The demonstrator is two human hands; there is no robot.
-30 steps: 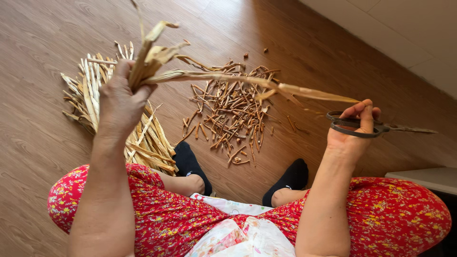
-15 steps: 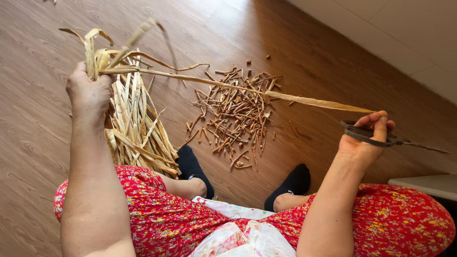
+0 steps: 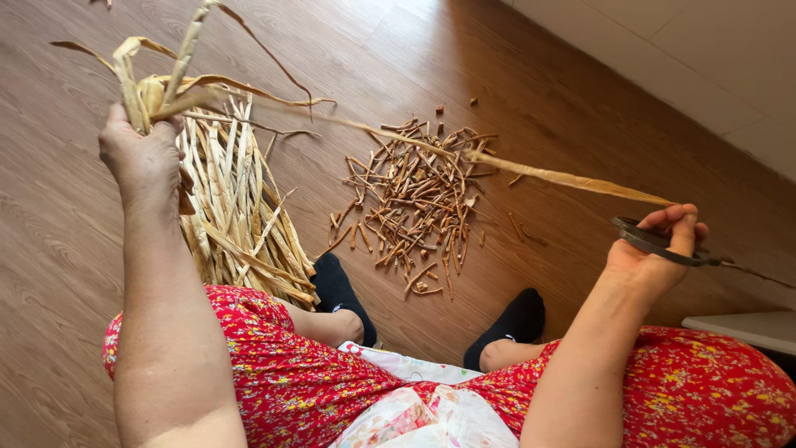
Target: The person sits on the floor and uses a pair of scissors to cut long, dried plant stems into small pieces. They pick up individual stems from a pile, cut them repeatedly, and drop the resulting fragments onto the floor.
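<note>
While the left hand (image 3: 145,162) is raised, its fingers (image 3: 124,149) are closed tightly around a bunch of dry leaf strips (image 3: 157,87), whose ends stand up above the fingers. One long strip (image 3: 531,172) runs from this bunch across to the right hand (image 3: 655,253). The fingers of the right hand are curled through the handles of dark scissors (image 3: 663,245), and the strip's far end lies just above them. Below the left fingers, a pile of pale strips (image 3: 236,207) lies on the wooden floor (image 3: 50,249). Between both hands, short brown cut pieces (image 3: 419,199) are scattered.
</note>
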